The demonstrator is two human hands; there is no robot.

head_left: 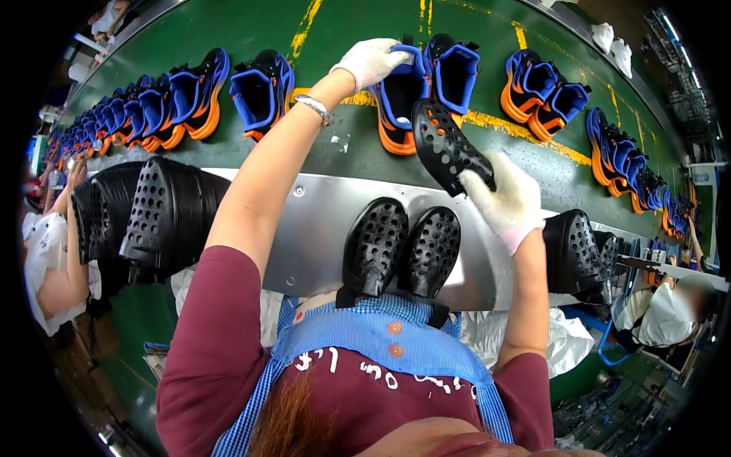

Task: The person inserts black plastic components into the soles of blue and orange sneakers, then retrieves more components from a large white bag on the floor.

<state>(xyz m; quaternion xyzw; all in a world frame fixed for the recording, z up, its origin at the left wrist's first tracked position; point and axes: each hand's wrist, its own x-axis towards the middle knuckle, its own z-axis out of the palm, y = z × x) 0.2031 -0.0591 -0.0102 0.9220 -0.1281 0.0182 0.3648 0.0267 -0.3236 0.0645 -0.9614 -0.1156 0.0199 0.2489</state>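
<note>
My left hand point(371, 62), in a white glove, grips the collar of a blue, black and orange sneaker point(396, 141) on the green surface. Its mate point(458, 76) stands against it on the right. A black perforated plastic shoe tree point(438, 129) is in my gloved right hand point(506, 198), fingers closed round its near end. It is tilted, its far end beside the gripped sneaker's opening; whether they touch I cannot tell. Two more black shoe trees point(375, 244) point(434, 250) lie side by side on the metal ledge point(304, 236) before me.
Nested stacks of shoe trees lie left point(152, 213) and right point(572, 251). Sneaker rows line the green belt point(343, 23) on the left point(179, 99) and right point(609, 156). Co-workers sit at far left point(49, 259) and at right point(670, 312). White plastic sheeting point(560, 339) hangs below the ledge.
</note>
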